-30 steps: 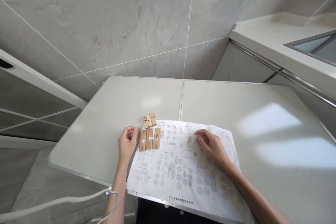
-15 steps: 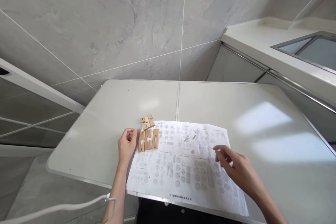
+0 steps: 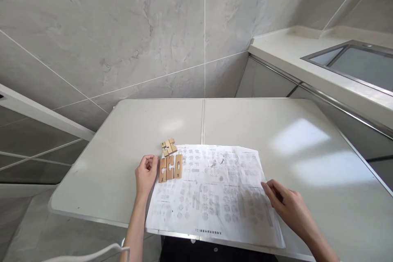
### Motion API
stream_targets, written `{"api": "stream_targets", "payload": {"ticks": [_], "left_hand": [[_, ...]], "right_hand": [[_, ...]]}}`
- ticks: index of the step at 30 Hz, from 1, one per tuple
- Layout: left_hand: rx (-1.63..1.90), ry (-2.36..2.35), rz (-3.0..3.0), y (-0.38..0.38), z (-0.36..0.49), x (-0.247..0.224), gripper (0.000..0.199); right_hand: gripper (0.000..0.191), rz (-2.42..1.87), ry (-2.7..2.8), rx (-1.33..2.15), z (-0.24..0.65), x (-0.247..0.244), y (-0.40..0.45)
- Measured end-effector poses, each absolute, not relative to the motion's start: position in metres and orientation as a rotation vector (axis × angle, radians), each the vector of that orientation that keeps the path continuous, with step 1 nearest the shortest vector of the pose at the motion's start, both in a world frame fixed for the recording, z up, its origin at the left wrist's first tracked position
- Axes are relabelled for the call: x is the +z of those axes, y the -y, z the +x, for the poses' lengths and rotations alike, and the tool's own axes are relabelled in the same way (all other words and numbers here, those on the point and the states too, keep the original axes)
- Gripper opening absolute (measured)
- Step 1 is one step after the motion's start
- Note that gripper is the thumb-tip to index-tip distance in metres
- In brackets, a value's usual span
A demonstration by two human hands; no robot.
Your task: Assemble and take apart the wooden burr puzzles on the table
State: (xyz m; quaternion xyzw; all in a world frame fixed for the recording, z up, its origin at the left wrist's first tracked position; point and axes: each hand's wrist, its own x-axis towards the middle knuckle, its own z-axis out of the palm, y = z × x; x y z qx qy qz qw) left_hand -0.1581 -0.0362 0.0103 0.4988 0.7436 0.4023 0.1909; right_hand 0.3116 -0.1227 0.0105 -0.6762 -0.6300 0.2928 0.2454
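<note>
A white printed sheet of paper (image 3: 211, 217) lies on the table, covered in small figures and diagrams. On its upper left corner rest several flat wooden puzzle pieces, among them a notched piece (image 3: 162, 170) and a slotted piece (image 3: 178, 166) marked 2. Just behind them sits a small cluster of fitted-together wooden pieces (image 3: 168, 147). My left hand (image 3: 146, 175) rests on the table left of the pieces, its fingers curled in and no object showing in them. At the sheet's right edge, the thumb and forefinger of my right hand (image 3: 284, 200) pinch the paper.
The pale folding table (image 3: 101, 163) has a seam (image 3: 203, 120) down its middle. Behind it rises a grey tiled wall (image 3: 123, 37). To the right is a white counter (image 3: 285, 49) with a framed sink (image 3: 359, 61). A white cable (image 3: 92, 252) hangs by my left forearm.
My right hand has moved right, from above the sheet to its right edge, and its fingers have closed. My left hand stays beside the wooden pieces. The view has tilted slightly.
</note>
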Motion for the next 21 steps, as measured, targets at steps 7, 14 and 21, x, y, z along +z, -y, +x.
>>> {"api": "stream_targets", "payload": {"ticks": [7, 14, 21], "left_hand": [[1.11, -2.09, 1.424, 0.037, -0.156, 0.017, 0.036], [1.116, -2.083, 1.469, 0.038, -0.156, 0.018, 0.034], [1.158, -2.104, 1.536, 0.046, -0.159, 0.016, 0.05]], "right_hand": [[0.05, -1.783, 1.626, 0.673, 0.314, 0.005, 0.128], [0.057, -1.76, 1.452, 0.744, 0.312, -0.011, 0.13], [0.062, -1.726, 1.236, 0.865, 0.317, -0.019, 0.131]]}}
